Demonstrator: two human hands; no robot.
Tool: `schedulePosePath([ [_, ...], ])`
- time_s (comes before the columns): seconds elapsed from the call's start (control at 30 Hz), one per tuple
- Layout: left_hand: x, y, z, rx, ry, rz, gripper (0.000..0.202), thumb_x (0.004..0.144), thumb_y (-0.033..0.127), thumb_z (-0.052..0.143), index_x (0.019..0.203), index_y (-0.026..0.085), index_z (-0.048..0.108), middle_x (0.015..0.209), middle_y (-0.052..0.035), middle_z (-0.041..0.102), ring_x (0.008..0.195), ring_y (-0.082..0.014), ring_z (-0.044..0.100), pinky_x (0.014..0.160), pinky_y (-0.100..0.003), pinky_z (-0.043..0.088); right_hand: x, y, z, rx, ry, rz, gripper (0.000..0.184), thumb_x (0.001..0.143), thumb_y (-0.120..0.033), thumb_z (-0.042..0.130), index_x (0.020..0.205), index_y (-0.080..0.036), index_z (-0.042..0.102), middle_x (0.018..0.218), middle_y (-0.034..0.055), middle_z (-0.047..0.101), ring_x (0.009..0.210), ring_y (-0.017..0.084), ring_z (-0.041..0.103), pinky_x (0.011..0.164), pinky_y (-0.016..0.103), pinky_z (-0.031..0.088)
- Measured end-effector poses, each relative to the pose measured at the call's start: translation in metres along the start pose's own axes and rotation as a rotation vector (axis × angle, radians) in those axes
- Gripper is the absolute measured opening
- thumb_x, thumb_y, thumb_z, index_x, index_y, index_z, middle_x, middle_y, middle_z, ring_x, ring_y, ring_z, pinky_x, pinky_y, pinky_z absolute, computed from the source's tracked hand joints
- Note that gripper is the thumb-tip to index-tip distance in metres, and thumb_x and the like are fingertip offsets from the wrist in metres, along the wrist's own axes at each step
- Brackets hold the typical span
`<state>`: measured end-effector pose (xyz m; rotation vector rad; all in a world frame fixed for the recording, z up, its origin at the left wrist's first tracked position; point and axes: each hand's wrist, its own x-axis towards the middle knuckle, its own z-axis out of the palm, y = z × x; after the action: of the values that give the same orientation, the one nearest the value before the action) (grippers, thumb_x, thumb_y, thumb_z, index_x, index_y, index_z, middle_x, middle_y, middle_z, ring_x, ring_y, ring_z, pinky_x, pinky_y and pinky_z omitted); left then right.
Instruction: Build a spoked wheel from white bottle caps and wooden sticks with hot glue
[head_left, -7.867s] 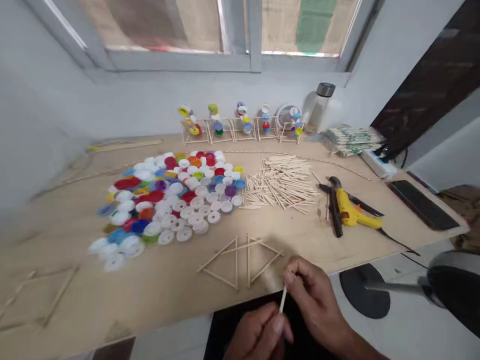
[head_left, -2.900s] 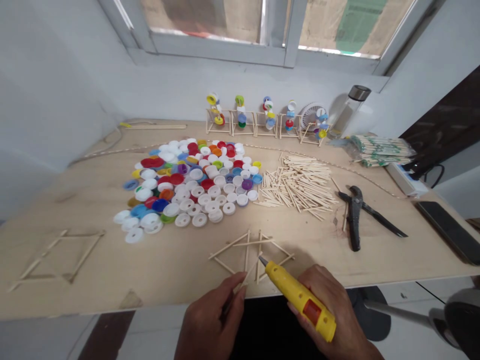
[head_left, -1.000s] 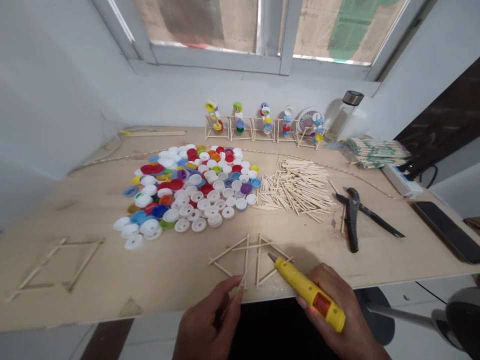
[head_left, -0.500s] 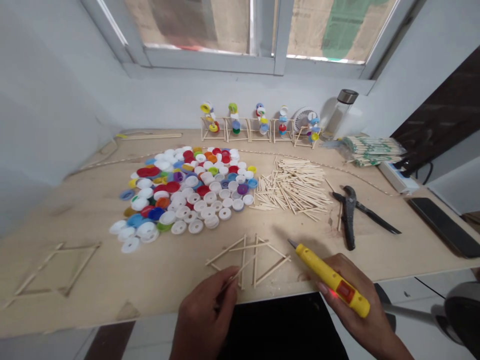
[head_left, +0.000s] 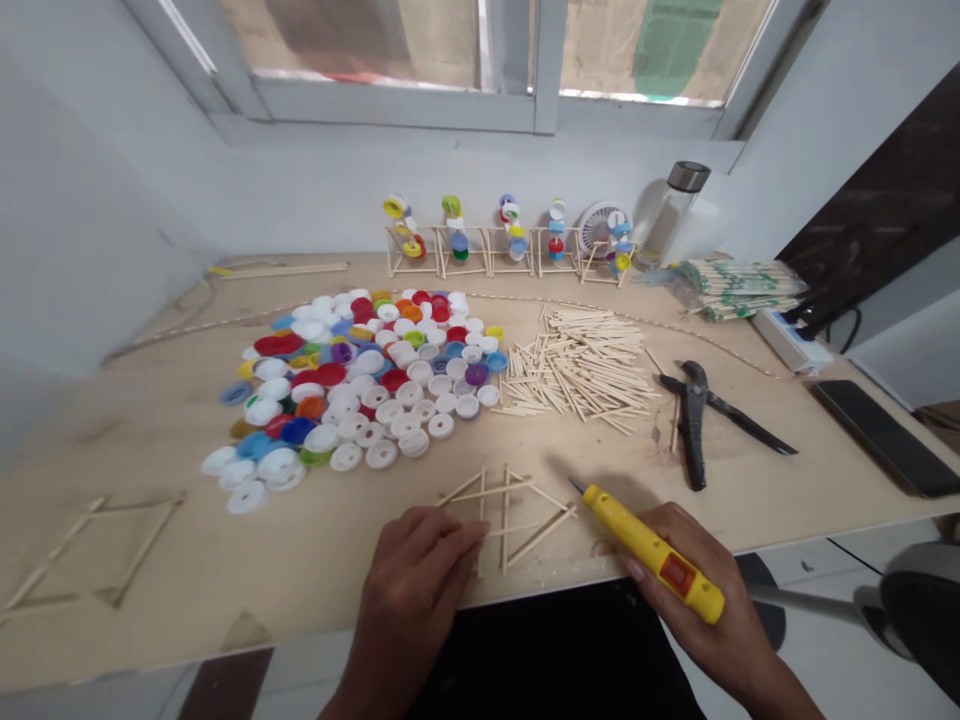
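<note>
My left hand (head_left: 424,570) is closed, pinching a thin wooden stick (head_left: 514,530) between thumb and fingertips. The stick reaches across two upright sticks of a small stick frame (head_left: 536,492) lying flat on the table; the left part of that frame is partly behind my hand. In my right hand (head_left: 694,560) is a yellow glue gun (head_left: 637,540), straight and pen-like, with a red switch. Its thin metal tip points up and left, just right of the frame and apart from it.
Coloured bottle caps (head_left: 367,400) are heaped left of a pile of short sticks (head_left: 585,360). Black-handled pliers (head_left: 694,420) and a phone (head_left: 889,437) lie to the right. Another stick frame (head_left: 139,545) is at far left. Cap-and-stick models (head_left: 514,250) stand along the wall beside a bottle (head_left: 675,215).
My left hand has lowered the stick from a slant to nearly level across the frame, its fingers now further over the frame's left part. My right hand keeps holding the glue gun nearly still.
</note>
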<state>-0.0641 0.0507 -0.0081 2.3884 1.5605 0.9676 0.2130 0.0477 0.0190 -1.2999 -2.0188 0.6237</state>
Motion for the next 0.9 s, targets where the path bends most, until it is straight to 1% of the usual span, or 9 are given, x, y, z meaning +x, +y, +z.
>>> schedulePosePath([
  [0.23, -0.004, -0.006, -0.012, 0.031, 0.048, 0.115, 0.015, 0.084, 0.013, 0.055, 0.092, 0.021, 0.066, 0.073, -0.0009, 0.063, 0.077, -0.0161, 0.057, 0.075, -0.032, 0.044, -0.002, 0.001, 0.005, 0.048, -0.037, 0.048, 0.008, 0.087, -0.024, 0.055, 0.095, -0.022, 0.055, 0.081, 0.0034, 0.059, 0.073, 0.019, 0.056, 0.063, 0.033, 0.046],
  [0.43, -0.012, -0.010, -0.007, -0.009, 0.074, 0.022, 0.017, 0.087, 0.015, 0.052, 0.094, 0.021, 0.066, 0.075, -0.0018, 0.062, 0.079, -0.0176, 0.057, 0.077, -0.036, 0.042, -0.004, 0.002, 0.008, 0.051, -0.059, 0.038, 0.008, 0.087, -0.024, 0.055, 0.095, -0.021, 0.054, 0.083, 0.0042, 0.057, 0.074, 0.020, 0.054, 0.064, 0.034, 0.044],
  [0.5, -0.013, -0.010, -0.005, -0.025, 0.074, 0.011, 0.017, 0.087, 0.016, 0.052, 0.094, 0.022, 0.066, 0.075, -0.0018, 0.062, 0.079, -0.0180, 0.057, 0.078, -0.036, 0.042, -0.003, 0.004, 0.005, 0.030, -0.032, 0.036, 0.010, 0.087, -0.023, 0.056, 0.096, -0.021, 0.054, 0.084, 0.0045, 0.058, 0.075, 0.020, 0.055, 0.065, 0.034, 0.044],
  [0.57, -0.015, -0.011, -0.004, -0.032, 0.076, 0.001, 0.016, 0.087, 0.018, 0.052, 0.094, 0.022, 0.066, 0.075, -0.0019, 0.063, 0.080, -0.0183, 0.057, 0.079, -0.036, 0.042, -0.001, 0.010, -0.003, -0.022, 0.042, 0.026, 0.013, 0.086, -0.021, 0.056, 0.098, -0.021, 0.054, 0.087, 0.0053, 0.059, 0.078, 0.021, 0.056, 0.068, 0.034, 0.045],
  [0.63, -0.016, -0.013, -0.003, -0.042, 0.082, 0.001, 0.016, 0.087, 0.020, 0.053, 0.094, 0.022, 0.067, 0.076, -0.0023, 0.064, 0.081, -0.0188, 0.057, 0.079, -0.036, 0.042, 0.002, 0.022, -0.015, -0.112, 0.152, 0.010, 0.016, 0.084, -0.021, 0.056, 0.100, -0.021, 0.054, 0.089, 0.0063, 0.060, 0.079, 0.022, 0.057, 0.069, 0.034, 0.045],
  [0.7, -0.018, -0.016, -0.001, -0.051, 0.091, 0.026, 0.015, 0.087, 0.022, 0.054, 0.094, 0.022, 0.067, 0.078, -0.0024, 0.064, 0.082, -0.0188, 0.057, 0.079, -0.035, 0.042, 0.005, 0.039, -0.030, -0.235, 0.244, -0.002, 0.015, 0.083, -0.022, 0.056, 0.099, -0.021, 0.054, 0.088, 0.0070, 0.059, 0.079, 0.023, 0.057, 0.067, 0.034, 0.045],
  [0.77, -0.019, -0.018, 0.001, -0.054, 0.091, 0.036, 0.015, 0.086, 0.022, 0.054, 0.095, 0.022, 0.067, 0.078, -0.0022, 0.064, 0.081, -0.0185, 0.057, 0.079, -0.034, 0.043, 0.008, 0.062, -0.046, -0.385, 0.274, -0.028, 0.013, 0.084, -0.024, 0.053, 0.096, -0.020, 0.053, 0.086, 0.0082, 0.059, 0.077, 0.024, 0.057, 0.067, 0.035, 0.044],
  [0.83, -0.019, -0.021, 0.003, -0.042, 0.087, 0.034, 0.016, 0.086, 0.023, 0.055, 0.096, 0.023, 0.067, 0.078, -0.0018, 0.064, 0.081, -0.0183, 0.058, 0.078, -0.034, 0.043, 0.010, 0.086, -0.060, -0.605, 0.310, -0.045, 0.014, 0.084, -0.027, 0.051, 0.093, -0.018, 0.054, 0.084, 0.0099, 0.059, 0.074, 0.025, 0.055, 0.065, 0.036, 0.043],
  [0.9, -0.019, -0.022, 0.004, -0.029, 0.086, 0.036, 0.016, 0.086, 0.023, 0.055, 0.096, 0.024, 0.067, 0.079, -0.0020, 0.065, 0.081, -0.0185, 0.059, 0.079, -0.034, 0.044, 0.013, 0.110, -0.071, -0.785, 0.300, -0.052, 0.017, 0.084, -0.029, 0.048, 0.094, -0.016, 0.055, 0.084, 0.0114, 0.060, 0.074, 0.026, 0.054, 0.067, 0.037, 0.041],
])
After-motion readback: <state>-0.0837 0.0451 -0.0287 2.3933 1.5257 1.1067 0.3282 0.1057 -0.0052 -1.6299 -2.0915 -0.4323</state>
